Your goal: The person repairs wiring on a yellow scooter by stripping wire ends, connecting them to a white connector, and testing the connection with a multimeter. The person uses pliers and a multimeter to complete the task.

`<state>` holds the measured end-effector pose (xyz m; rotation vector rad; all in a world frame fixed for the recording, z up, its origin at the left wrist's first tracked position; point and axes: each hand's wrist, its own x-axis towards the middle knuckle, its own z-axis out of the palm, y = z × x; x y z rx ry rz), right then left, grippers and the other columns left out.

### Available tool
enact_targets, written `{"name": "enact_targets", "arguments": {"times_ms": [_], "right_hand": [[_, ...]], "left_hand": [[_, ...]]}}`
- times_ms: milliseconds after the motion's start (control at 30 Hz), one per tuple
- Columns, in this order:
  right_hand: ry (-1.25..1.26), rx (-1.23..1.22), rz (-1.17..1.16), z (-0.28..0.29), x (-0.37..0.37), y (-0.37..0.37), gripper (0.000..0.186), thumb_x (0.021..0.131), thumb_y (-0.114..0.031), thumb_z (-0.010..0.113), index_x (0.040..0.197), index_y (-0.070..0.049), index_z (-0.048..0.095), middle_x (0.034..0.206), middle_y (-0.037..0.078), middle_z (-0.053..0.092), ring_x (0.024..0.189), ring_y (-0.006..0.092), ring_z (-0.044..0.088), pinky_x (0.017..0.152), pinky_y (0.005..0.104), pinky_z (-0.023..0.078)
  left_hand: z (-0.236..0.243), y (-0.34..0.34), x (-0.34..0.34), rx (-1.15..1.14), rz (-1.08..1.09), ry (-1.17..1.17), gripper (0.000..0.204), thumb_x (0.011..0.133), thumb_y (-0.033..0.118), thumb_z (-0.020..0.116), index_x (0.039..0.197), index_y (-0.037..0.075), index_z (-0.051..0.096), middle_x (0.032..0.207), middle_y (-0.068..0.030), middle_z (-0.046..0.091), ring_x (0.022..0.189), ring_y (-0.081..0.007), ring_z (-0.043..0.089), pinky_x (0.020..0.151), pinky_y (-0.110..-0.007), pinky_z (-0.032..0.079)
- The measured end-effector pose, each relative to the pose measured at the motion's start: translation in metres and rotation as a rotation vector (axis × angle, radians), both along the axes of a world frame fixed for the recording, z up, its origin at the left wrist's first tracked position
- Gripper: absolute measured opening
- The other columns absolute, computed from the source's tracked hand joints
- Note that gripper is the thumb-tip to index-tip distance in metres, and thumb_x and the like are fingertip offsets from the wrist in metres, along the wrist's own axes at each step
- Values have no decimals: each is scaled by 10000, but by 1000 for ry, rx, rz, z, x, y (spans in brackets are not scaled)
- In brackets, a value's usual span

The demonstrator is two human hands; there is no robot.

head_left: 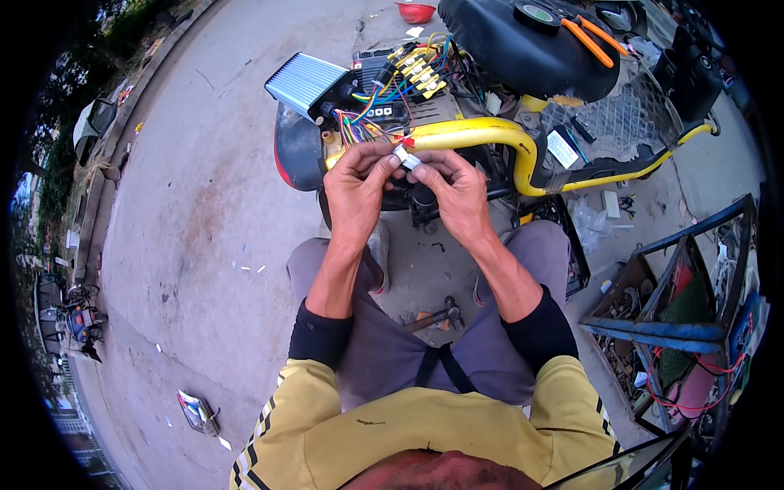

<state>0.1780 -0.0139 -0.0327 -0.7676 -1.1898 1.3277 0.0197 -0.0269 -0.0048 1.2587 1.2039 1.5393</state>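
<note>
Between the fingertips of both hands is a small white wire connector [407, 157], just in front of a yellow frame tube [474, 131]. My left hand [356, 194] pinches its left end and my right hand [459, 193] its right end. A bundle of coloured wires [356, 129] runs from near my left fingers to a silver finned controller box [307, 80] on the scooter. Small red connectors [407, 142] show just above the white one. Yellow terminal blocks [423, 75] with wires sit beyond. My fingers partly hide the connector, so whether it is joined cannot be told.
Orange-handled pliers [590, 42] lie on the black seat [523, 61]. A hammer [445, 315] rests on the ground between my feet. A blue metal rack [670, 333] with tools and a red cable stands at right. A small pouch [198, 412] lies at lower left.
</note>
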Motion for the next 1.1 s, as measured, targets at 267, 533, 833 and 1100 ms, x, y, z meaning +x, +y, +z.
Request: {"name": "enact_targets", "arguments": {"times_ms": [267, 533, 833, 1100], "right_hand": [[78, -63, 19, -2, -7, -1, 206, 976, -25, 664, 1167, 52, 673, 979, 94, 759, 886, 114, 701, 832, 271, 565], [94, -107, 92, 2, -4, 0, 203, 971, -48, 681, 1148, 50, 676, 975, 80, 763, 885, 112, 700, 809, 267, 557], [-398, 275, -245, 2, -7, -9, 231, 930, -113, 742, 1127, 3, 707, 928, 131, 764, 810, 170, 744, 709, 309, 575], [-319, 287, -296, -4, -18, -4, 242, 930, -166, 757, 1110, -11, 709, 903, 153, 752, 802, 250, 755, 700, 353, 580]], "left_hand": [[-2, -1, 0, 10, 29, 38, 138, 955, 15, 706, 1090, -17, 711, 904, -39, 749, 776, -59, 671, 636, -200, 502], [-1, -3, 1, 22, 54, 32, 135, 954, 7, 703, 1086, -17, 713, 910, -37, 748, 787, -60, 669, 649, -205, 502], [-5, -2, 1, 21, 40, -18, 123, 957, 8, 704, 1075, -23, 711, 934, -42, 747, 798, -61, 668, 675, -205, 527], [-7, -1, 0, 39, 31, -8, 190, 943, 14, 730, 1123, -47, 728, 979, -69, 756, 807, -85, 673, 676, -222, 553]]}}
